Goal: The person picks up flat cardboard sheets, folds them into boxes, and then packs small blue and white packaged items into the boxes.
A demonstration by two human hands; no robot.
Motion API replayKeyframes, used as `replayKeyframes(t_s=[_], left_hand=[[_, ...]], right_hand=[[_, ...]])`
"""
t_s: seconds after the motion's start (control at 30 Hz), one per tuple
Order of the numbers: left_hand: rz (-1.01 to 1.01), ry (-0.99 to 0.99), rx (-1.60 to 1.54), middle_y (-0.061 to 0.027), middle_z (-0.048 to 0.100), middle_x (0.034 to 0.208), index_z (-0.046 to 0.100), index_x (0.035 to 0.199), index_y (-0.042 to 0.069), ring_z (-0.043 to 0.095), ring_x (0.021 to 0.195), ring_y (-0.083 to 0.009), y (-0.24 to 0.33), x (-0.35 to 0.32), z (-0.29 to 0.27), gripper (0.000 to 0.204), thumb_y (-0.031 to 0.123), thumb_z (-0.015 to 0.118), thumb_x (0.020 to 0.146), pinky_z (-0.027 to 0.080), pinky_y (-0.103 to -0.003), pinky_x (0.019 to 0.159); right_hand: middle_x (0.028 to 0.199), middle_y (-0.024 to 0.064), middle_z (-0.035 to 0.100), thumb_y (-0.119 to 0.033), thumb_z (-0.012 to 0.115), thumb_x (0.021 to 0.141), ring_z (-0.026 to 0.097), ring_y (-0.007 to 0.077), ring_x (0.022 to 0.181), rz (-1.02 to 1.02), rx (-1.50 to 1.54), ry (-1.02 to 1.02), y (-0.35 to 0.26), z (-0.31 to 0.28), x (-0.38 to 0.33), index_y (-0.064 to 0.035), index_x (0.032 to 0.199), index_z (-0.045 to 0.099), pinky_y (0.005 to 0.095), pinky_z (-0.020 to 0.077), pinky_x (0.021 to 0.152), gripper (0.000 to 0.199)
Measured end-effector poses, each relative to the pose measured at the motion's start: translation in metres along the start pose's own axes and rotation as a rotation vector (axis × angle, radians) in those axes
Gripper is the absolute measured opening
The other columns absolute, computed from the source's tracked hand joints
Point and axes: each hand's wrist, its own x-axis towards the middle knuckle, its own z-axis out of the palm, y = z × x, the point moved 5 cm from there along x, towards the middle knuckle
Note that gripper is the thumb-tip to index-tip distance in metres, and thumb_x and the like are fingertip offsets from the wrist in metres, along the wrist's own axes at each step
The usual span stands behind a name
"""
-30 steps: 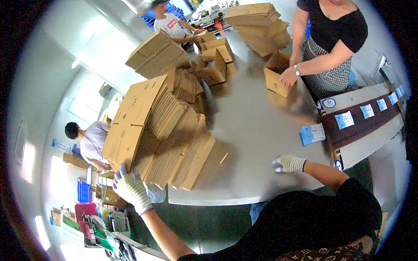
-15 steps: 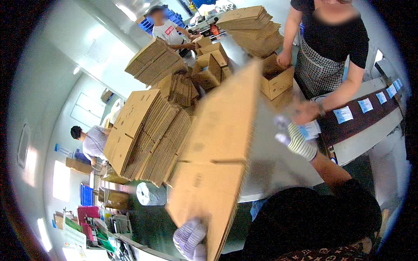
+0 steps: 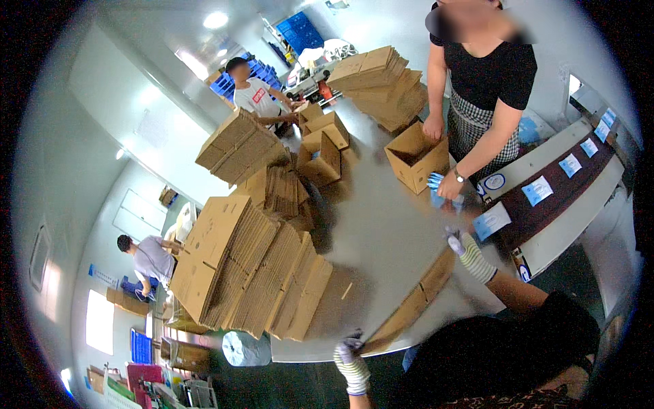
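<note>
1. Gripping the near end of a flat cardboard blank, our left hand is closed around its lower corner at the table's near edge; the glove is striped, with dark fingertips.
2. Our right hand, gloved the same way, is curled over the blank's far end, fingers bent rather than spread; how tightly it pinches we cannot tell.
3. We hold the blank tilted on its long edge, running diagonally from lower left to upper right along the table's near right rim.
4. To our left a fanned row of flat cartons leans just beside the blank's lower end, taking up the table's left side.
5. Between that row and the blank lies an open stretch of grey tabletop reaching toward the middle.
6. Across it, another person's hand rests near a blue packet, beside an open box.
7. Right of our right hand runs a dark conveyor carrying blue-and-white packets, close to the table's edge.
</note>
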Motion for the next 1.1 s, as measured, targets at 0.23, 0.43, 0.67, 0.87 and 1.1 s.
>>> replayKeyframes(t_s=[0.23, 0.43, 0.67, 0.87, 1.1], left_hand=[[-0.22, -0.18, 0.132, -0.0094, 0.064, 0.086, 0.061, 0.091, 0.0, 0.059, 0.077, -0.0134, -0.043, -0.013, 0.021, 0.01, 0.0, 0.061, 0.081, 0.049, -0.026, 0.07], [-0.19, -0.14, 0.178, -0.009, 0.064, 0.086, 0.061, 0.09, 0.0, 0.06, 0.075, -0.0135, -0.041, -0.003, 0.012, 0.01, 0.002, 0.062, 0.08, 0.05, -0.027, 0.07], [-0.196, 0.139, 0.163, -0.0091, 0.062, 0.087, 0.058, 0.088, -0.001, 0.056, 0.078, -0.0174, -0.044, -0.014, 0.003, 0.01, 0.006, 0.061, 0.082, 0.046, -0.03, 0.073], [0.223, 0.005, 0.704, -0.0183, 0.054, 0.103, 0.058, 0.09, 0.003, 0.054, 0.09, -0.0303, 0.017, -0.012, 0.051, 0.015, 0.005, 0.061, 0.076, 0.045, -0.039, 0.078], [0.29, -0.25, 1.068, -0.0184, 0.059, 0.087, 0.056, 0.084, 0.008, 0.057, 0.064, -0.0322, 0.018, -0.025, 0.075, 0.017, 0.018, 0.065, 0.074, 0.047, -0.043, 0.055]], right_hand=[[0.098, 0.0086, 0.053, -0.024, 0.064, 0.081, 0.051, 0.0189, 0.09, -0.192, -0.276, 0.127, -0.06, 0.02, -0.033, -0.002, 0.113, 0.047, 0.0316, 0.0462, 0.078, 0.042], [0.103, 0.0165, 0.055, -0.039, 0.075, 0.068, 0.054, 0.0289, 0.099, -0.165, -0.64, 0.112, -0.059, 0.024, -0.032, 0.0022, 0.111, 0.048, 0.038, 0.0446, 0.086, 0.066], [0.112, 0.0198, 0.054, -0.031, 0.074, 0.071, 0.053, 0.0289, 0.105, -0.227, -0.642, -0.364, -0.116, 0.068, -0.049, 0.0012, 0.121, 0.041, 0.0383, 0.0408, 0.092, 0.068], [0.127, 0.027, 0.042, -0.04, 0.077, 0.065, 0.041, 0.0336, 0.121, -0.084, -0.519, -0.547, -0.056, 0.086, -0.062, 0.0024, 0.133, 0.03, 0.0394, 0.0358, 0.099, 0.093], [0.113, 0.0261, 0.052, -0.047, 0.08, 0.058, 0.051, 0.0358, 0.106, -0.057, -0.888, -0.256, -0.027, 0.088, -0.051, 0.005, 0.125, 0.032, 0.042, 0.043, 0.09, 0.097]])
